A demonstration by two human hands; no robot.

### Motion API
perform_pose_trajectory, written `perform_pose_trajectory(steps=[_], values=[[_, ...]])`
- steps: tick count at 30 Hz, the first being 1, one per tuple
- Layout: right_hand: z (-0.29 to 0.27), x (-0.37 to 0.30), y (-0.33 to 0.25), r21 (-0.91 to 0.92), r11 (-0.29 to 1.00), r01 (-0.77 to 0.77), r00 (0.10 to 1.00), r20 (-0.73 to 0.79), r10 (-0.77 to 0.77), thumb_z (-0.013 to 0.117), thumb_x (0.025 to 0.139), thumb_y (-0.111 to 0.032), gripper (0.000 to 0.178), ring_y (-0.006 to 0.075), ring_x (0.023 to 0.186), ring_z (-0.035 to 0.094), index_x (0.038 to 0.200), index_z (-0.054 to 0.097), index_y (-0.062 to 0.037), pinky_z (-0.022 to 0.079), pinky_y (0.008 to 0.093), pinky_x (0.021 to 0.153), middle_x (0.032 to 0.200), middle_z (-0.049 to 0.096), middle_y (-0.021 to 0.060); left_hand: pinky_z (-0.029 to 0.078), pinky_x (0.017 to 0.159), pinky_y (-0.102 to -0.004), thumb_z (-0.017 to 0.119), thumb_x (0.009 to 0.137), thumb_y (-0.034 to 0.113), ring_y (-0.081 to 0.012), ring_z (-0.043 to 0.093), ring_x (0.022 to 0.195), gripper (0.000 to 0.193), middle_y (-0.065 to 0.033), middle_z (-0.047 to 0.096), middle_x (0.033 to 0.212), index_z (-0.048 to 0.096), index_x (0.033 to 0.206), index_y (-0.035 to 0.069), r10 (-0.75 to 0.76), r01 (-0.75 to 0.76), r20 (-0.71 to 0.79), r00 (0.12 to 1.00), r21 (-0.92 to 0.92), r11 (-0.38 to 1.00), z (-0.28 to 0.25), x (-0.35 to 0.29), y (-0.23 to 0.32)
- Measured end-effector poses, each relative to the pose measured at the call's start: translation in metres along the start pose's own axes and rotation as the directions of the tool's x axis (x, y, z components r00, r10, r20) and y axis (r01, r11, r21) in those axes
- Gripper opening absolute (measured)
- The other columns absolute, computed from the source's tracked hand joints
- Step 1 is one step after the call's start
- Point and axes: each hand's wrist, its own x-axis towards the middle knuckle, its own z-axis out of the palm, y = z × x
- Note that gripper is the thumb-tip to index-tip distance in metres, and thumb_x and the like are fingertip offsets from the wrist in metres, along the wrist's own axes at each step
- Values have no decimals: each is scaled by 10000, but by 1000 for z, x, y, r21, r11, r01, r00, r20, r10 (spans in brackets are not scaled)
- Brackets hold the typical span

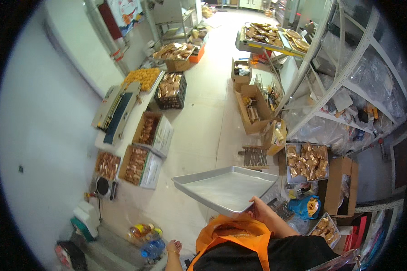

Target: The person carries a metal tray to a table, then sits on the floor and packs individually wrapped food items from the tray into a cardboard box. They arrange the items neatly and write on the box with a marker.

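My right hand [258, 208] grips the near right corner of a silver baking tray [226, 185]. Nothing lies in the tray, which hangs out in front of my orange apron [233, 232]. Low on the left, my left hand [174, 247] hangs away from the tray with nothing in it, its fingers loosely bent and apart. Nearest to that hand are a blue-tinted plastic bottle [153, 249] and some bottles of yellow liquid [141, 231].
Left stand a bench with a sealing machine [118, 113], a tray of round yellow pastries [143, 78], boxes of wrapped packets [135, 166] and a black crate [171, 90]. Right are metal shelving [319, 106], cardboard boxes [253, 108] and a tray of gold packets [307, 161]. A pale floor [199, 126] runs between.
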Motion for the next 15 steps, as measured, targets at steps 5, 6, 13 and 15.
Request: perform_pose_trajectory(steps=[5, 6, 13, 15], values=[[52, 67, -90, 79, 993, -93, 991, 106, 84, 541, 813, -372, 381, 137, 571, 517, 932, 601, -14, 434, 224, 489, 758, 619, 92, 532, 598, -320, 549, 969, 263, -200, 632, 702, 280, -130, 691, 900, 586, 1137, 41, 133, -322, 341, 931, 593, 738, 173, 35, 102], [65, 86, -111, 79, 993, -85, 983, 167, 71, 538, 816, -367, 383, 137, 568, 516, 947, 603, -13, 441, 222, 492, 766, 623, 92, 536, 611, -324, 551, 969, 270, -201, 639, 713, 289, -129, 696, 906, 587, 1144, 43, 159, -399, 410, 898, 609, 685, 200, 44, 121], [180, 126, -294, 191, 921, -339, 824, 532, 193, 438, 885, -220, 428, 94, 566, 516, 1179, 584, 55, 471, 179, 506, 906, 669, 118, 485, 606, -307, 608, 942, 308, -170, 607, 680, 351, -74, 706, 873, 691, 1077, -6, 93, -292, 278, 956, 881, 373, 345, 67, 183], [178, 162, -328, 194, 944, -268, 866, 477, 148, 431, 894, -209, 440, 97, 565, 516, 1207, 574, 66, 473, 180, 511, 913, 671, 130, 477, 574, -316, 608, 938, 291, -167, 575, 626, 339, -60, 688, 836, 688, 1073, -8, 279, -436, 338, 899, 741, 511, 386, 71, 205]])
